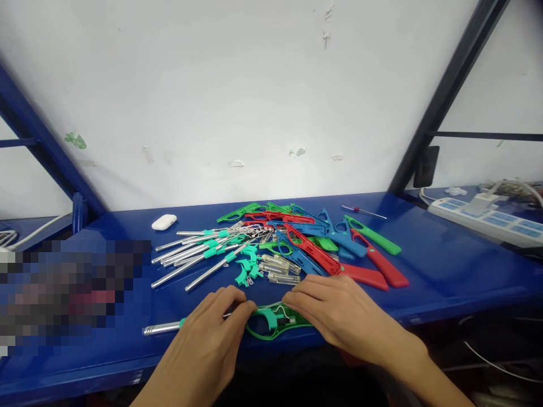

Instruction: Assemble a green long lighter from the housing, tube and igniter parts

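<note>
A green half-shell of a long-nosed lighter lies at the table's front edge. Inside it sit a teal trigger and a small igniter with white wires. My left hand is closed at the shell's left end, thumb and forefinger pinching near the thin wire. A silver metal tube sticks out to the left from beneath this hand. My right hand grips the handle end of the shell, fingers bent over its upper edge; it covers most of the handle.
Behind my hands lie several metal tubes, teal triggers, clear fuel tanks, and red shells among blue and green ones. A screwdriver and a white earbud case lie farther back. A power strip is at right.
</note>
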Action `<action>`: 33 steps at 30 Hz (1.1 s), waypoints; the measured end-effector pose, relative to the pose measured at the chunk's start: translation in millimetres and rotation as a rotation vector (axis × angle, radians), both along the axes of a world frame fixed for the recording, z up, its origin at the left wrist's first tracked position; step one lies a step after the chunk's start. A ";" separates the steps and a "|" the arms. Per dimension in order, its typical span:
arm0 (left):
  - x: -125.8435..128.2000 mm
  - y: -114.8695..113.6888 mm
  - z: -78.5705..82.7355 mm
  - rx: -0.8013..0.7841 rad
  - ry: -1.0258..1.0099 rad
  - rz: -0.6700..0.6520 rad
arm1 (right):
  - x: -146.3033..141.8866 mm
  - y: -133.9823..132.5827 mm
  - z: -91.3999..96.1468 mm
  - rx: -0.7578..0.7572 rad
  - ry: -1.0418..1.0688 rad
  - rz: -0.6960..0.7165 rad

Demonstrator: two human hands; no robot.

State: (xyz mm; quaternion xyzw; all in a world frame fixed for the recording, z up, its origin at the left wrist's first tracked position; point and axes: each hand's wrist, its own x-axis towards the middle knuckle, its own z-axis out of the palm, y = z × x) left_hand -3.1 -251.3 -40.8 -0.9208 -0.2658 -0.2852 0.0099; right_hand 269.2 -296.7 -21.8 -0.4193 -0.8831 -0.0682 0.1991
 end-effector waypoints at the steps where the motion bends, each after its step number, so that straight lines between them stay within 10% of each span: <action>1: 0.1 -0.5 0.5 0.010 0.006 0.001 | 0.0 -0.9 0.9 0.003 0.012 -0.001; 33: -27.9 10.7 19.0 -0.227 -0.113 0.013 | -20.9 -0.5 -10.1 -0.019 0.283 0.182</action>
